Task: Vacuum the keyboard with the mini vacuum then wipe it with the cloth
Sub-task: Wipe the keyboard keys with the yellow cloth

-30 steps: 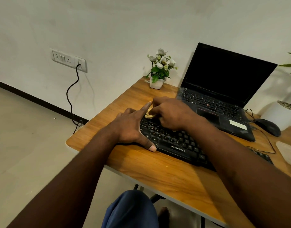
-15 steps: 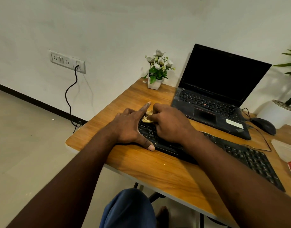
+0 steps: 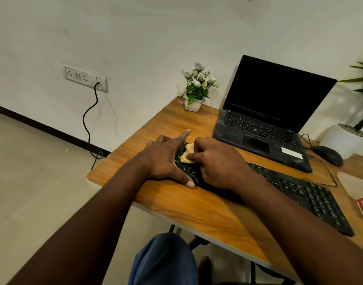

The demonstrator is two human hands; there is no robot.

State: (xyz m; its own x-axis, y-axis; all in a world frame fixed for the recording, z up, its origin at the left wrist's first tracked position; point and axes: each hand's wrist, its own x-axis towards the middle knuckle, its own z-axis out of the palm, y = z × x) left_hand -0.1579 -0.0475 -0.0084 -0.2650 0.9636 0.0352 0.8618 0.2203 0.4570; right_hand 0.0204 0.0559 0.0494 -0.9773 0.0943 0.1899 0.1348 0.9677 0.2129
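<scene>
A black keyboard point(image 3: 312, 194) lies slantwise across the wooden table point(image 3: 197, 204). My right hand point(image 3: 219, 161) bunches a small yellow cloth point(image 3: 187, 154) under its curled fingers and presses it on the keys at the keyboard's left end. Beside that end my left hand point(image 3: 166, 157) lies flat, its forefinger stretched along the far corner and its thumb against the near edge. The mini vacuum is not in view.
An open black laptop point(image 3: 264, 122) stands behind the keyboard, with a black mouse point(image 3: 328, 155) and its cable to the right. A small flower pot point(image 3: 194, 103) sits at the table's far edge. A white plastic bag point(image 3: 359, 192) lies at the right edge. A white planter point(image 3: 345, 140) stands behind the mouse.
My right hand has drawn the cloth a little toward me over the left keys, and more of the cloth shows now. The camera has swung left. My left hand has stayed put.
</scene>
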